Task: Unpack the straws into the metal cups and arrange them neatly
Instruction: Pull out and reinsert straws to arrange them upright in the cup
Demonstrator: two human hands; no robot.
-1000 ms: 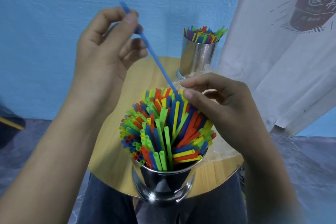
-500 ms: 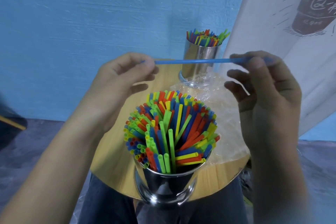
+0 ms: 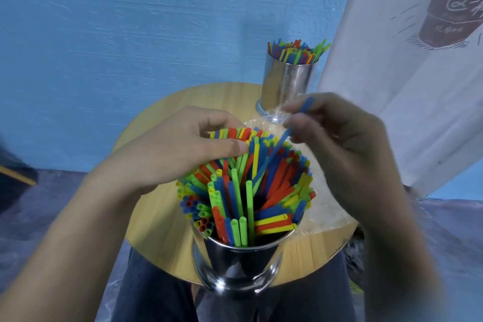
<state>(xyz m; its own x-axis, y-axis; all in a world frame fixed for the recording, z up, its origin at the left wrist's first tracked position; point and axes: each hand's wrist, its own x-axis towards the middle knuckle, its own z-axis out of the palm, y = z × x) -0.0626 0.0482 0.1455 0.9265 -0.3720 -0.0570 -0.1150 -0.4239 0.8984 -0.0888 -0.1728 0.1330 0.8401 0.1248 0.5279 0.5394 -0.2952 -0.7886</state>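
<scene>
1. Head view: your right hand (image 3: 339,154) pinches a single blue straw (image 3: 274,150) between thumb and fingertips. The hand is smeared by motion, so you cannot make out exactly which fingers close on it.
2. That blue straw slants down to the left. Its upper end pokes out above your fingers, and its lower end disappears among the straws (image 3: 243,191) packed into the near cup (image 3: 240,261).
3. Your left hand (image 3: 183,149) curls over the far left part of that bundle. The thumb lies across the straw tops and the fingers bend round behind them, gripping a clump. The palm hides how many it holds.
4. The near cup stands upright at the table's (image 3: 162,217) front edge, right in front of your lap. Its straws fan outward and lean at mixed angles, several lying almost flat against the right rim. The cup's base is hard to read in the dark reflections.
5. The far cup (image 3: 287,81) stands upright at the back of the table, well apart from the near one, with a second bunch (image 3: 295,52) standing in it. Your right fingertips overlap its foot.
6. Clear plastic wrap (image 3: 324,212) lies crumpled on the table to the right of the near cup, mostly covered by your right hand and wrist.
7. A white cloth (image 3: 405,86) with a dark print hangs at the right, cut off by the frame edge.
</scene>
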